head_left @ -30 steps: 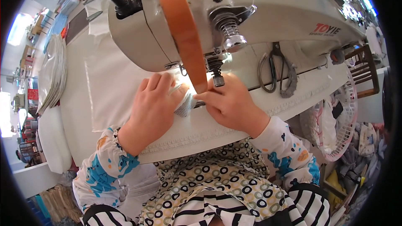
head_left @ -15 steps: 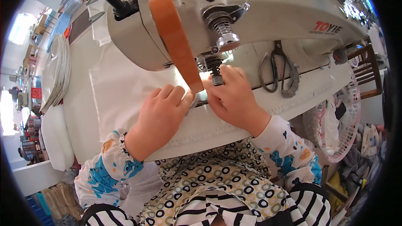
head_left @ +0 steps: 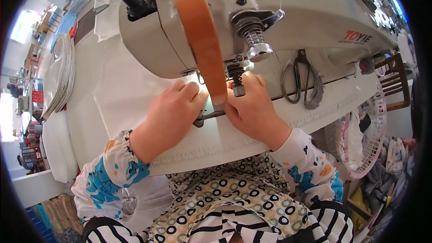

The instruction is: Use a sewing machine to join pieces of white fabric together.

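Observation:
A cream sewing machine (head_left: 148,49) stands over the table, an orange bar (head_left: 200,40) slanting down in front of its needle area. My left hand (head_left: 173,114) is left of the bar's lower end, its fingers curled together beside the lit needle area. My right hand (head_left: 254,110) lies just right of the bar, fingers bent inward next to a small spring-loaded knob (head_left: 238,89). The tips of both hands are largely hidden, and what they pinch does not show. Left of the machine head, a white sheet of material (head_left: 121,96) is spread on the table.
Black-handled scissors (head_left: 300,81) lie on the machine bed to the right. A printed ruler scale (head_left: 216,145) runs along the table's front edge. Stacked pale pieces (head_left: 63,74) sit at the far left. A pink-rimmed plastic basket (head_left: 371,130) holding cloth stands at the right.
My left hand has shifted slightly left and up, away from the bar's lower end. More of the dark metal edge below the needle now shows. My right hand has moved little.

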Motion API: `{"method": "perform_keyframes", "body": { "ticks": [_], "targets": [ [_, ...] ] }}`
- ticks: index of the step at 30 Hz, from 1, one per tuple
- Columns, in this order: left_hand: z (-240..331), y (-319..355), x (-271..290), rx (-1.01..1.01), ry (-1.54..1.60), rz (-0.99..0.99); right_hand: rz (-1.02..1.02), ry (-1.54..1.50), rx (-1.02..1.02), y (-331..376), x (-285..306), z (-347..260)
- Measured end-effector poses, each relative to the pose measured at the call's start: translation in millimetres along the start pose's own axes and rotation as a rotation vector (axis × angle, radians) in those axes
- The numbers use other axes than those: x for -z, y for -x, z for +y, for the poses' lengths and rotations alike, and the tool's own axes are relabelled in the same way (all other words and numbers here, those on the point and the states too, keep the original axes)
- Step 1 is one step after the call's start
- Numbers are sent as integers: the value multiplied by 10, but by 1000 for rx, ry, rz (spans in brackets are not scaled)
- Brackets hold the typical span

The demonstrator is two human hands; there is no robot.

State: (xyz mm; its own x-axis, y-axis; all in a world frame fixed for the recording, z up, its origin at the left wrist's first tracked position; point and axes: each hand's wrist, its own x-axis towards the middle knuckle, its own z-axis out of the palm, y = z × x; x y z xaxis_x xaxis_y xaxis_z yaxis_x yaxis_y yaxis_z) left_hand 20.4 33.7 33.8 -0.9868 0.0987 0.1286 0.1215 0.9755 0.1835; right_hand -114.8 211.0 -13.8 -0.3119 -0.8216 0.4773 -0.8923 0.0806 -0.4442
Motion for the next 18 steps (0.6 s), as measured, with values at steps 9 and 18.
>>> {"method": "perform_keyframes", "body": {
  "ticks": [9, 18],
  "targets": [
    [-42, -22, 145, 101, 86, -203, 126, -76, 42, 74, -27, -93],
    [34, -71, 49, 142, 120, -172, -80, -229, 255, 355, -604, -1311]
  ]
}}
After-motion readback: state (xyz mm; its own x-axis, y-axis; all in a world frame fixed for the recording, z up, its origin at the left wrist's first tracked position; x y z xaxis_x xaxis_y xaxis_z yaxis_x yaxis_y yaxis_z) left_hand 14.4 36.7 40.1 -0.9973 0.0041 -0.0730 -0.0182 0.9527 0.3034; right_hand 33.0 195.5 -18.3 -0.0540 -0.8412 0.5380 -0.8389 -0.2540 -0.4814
